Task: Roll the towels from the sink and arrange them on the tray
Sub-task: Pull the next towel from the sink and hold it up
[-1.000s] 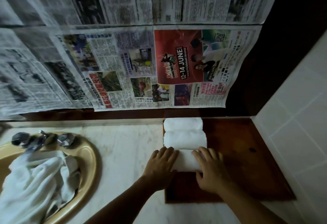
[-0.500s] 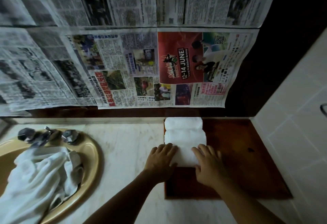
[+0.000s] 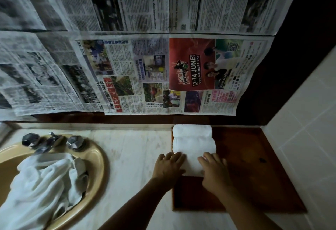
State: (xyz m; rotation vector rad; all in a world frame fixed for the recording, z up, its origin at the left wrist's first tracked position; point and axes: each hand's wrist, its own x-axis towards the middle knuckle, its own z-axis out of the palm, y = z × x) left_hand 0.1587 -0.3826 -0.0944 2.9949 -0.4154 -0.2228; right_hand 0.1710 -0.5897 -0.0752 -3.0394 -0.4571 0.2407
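In the head view, the left hand point(image 3: 168, 168) and right hand point(image 3: 214, 173), fingers straight and flat, have edged forward over the last second. They press the nearest towel roll point(image 3: 192, 164) snug against the two rolled towels point(image 3: 192, 135) just beyond the fingertips on the tray point(image 3: 245, 166). That roll looks placed, so next probably come the loose towels point(image 3: 41, 184) heaped in the sink point(image 3: 98, 159), well out past the left hand.
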